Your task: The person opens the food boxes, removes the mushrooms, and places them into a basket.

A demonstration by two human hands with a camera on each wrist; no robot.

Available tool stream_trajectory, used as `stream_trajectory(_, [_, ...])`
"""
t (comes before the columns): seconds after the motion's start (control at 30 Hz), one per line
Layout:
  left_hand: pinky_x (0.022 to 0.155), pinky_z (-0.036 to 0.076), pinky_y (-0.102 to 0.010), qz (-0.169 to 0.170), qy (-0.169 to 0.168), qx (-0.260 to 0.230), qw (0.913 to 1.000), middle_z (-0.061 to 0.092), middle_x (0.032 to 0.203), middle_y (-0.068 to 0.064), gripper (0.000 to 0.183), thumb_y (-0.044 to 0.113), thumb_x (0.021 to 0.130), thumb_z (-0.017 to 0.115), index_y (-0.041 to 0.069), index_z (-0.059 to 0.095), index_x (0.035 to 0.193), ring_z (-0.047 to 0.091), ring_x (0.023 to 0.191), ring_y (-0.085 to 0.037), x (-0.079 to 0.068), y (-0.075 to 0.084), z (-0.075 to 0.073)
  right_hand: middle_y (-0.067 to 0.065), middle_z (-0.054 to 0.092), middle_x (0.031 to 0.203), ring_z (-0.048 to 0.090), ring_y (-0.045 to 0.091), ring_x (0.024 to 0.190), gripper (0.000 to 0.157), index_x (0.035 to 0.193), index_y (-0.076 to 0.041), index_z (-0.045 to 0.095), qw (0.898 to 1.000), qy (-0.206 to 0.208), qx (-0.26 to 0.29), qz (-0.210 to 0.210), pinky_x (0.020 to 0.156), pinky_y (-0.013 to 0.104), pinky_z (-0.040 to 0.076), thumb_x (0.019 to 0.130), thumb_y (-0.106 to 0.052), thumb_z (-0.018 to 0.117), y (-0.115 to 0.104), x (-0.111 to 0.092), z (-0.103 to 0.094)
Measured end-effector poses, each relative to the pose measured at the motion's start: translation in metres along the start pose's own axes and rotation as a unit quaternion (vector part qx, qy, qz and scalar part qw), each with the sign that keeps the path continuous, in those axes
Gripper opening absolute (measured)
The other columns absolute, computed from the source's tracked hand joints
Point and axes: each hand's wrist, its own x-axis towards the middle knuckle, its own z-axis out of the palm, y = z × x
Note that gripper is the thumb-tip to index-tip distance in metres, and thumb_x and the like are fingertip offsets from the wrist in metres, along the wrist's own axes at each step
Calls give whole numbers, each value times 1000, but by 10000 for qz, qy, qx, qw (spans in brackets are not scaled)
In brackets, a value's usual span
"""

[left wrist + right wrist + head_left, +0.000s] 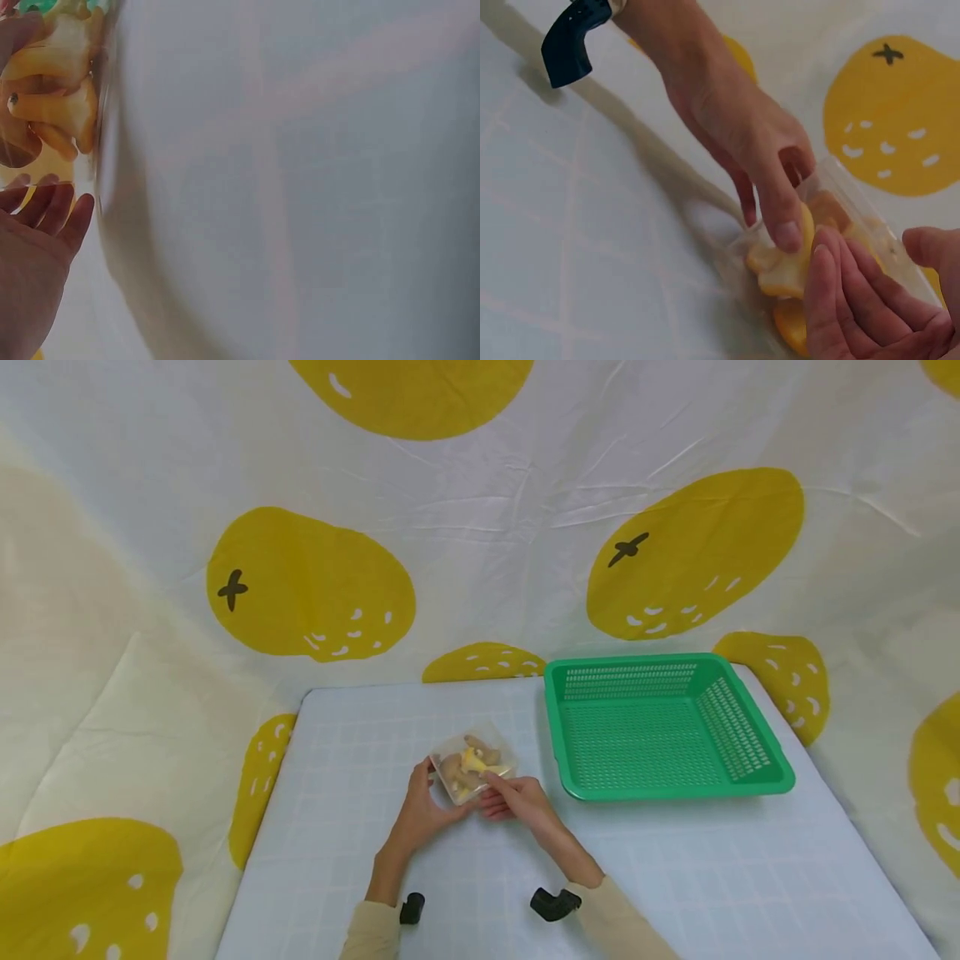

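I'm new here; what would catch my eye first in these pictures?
Probably the big yellow fruit shapes across the pale cloth behind the table, then the bright green basket at the table's far right. Near the middle, the left hand holds a see-through container with brown and yellow pieces inside, and the right hand touches its right side.

Table (330, 827), covered in pale cloth (352, 195) (faint pinkish grid lines). On it: one green basket (637, 743), rectangular, open-topped, slotted walls, upright near the far right corner.
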Motion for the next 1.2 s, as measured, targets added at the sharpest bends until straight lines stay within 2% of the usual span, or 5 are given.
stream_trajectory(0.23, [104,46,-52,300,-52,-14,9995,41,144,-16,107,31,77,93,2,27,156,48,126,-33,1,0,-2,20,76,89,75,17,73,51,104,12,74,9994,-102,307,117,71,34,62,101,-38,67,-1,2,1])
stream_trajectory(0.4, [104,47,-52,293,-15,57,9996,41,143,-16,106,31,76,93,2,28,155,48,126,-33,1,-2,-1,16,77,86,75,15,72,47,101,11,75,9987,-157,483,60,69,31,62,100,-35,68,4,6,-1])
stream_trajectory(0.6, [101,48,-52,264,21,-4,9996,41,140,-14,104,28,75,94,3,29,153,50,124,-34,2,-1,0,22,75,89,75,16,68,44,101,16,74,9972,82,741,-29,66,29,61,100,-29,70,7,6,2])
stream_trajectory(0.93, [113,40,-46,537,16,-487,9974,36,139,-18,103,15,73,95,-3,28,149,43,135,-31,5,-6,4,23,75,84,75,17,66,42,97,17,74,9963,258,825,29,66,31,62,99,-24,71,3,5,5])
stream_trajectory(1.2, [115,38,-43,406,-48,-445,9982,35,141,-19,104,19,73,95,-2,28,149,43,136,-32,7,-5,2,24,75,85,75,19,68,43,98,17,73,9960,225,866,19,67,32,62,100,-26,70,2,4,5])
